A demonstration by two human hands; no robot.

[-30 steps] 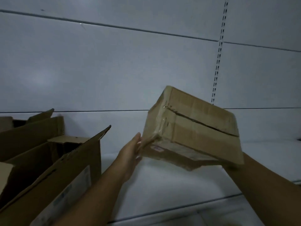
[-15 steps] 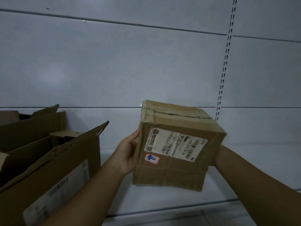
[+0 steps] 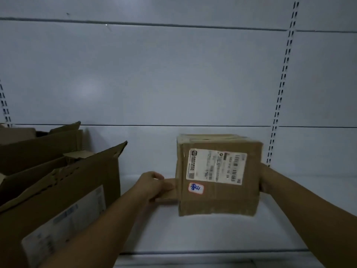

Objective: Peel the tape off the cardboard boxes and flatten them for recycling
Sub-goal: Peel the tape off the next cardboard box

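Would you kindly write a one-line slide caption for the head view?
Left hand grips a brown tape strip peeled partly off the labelled cardboard box, which the right hand steadies.

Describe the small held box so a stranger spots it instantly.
Start at the white shelf, right of the big open cartons. The small box is between the left hand, pinching tape, and right hand. Only it is closed, bearing a white shipping label and red-edged sticker.

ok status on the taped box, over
Left hand pinches tape strip, partly peeled off taped box, left side. Right hand steadies right side, fingers hidden. Open cartons at left, apart.
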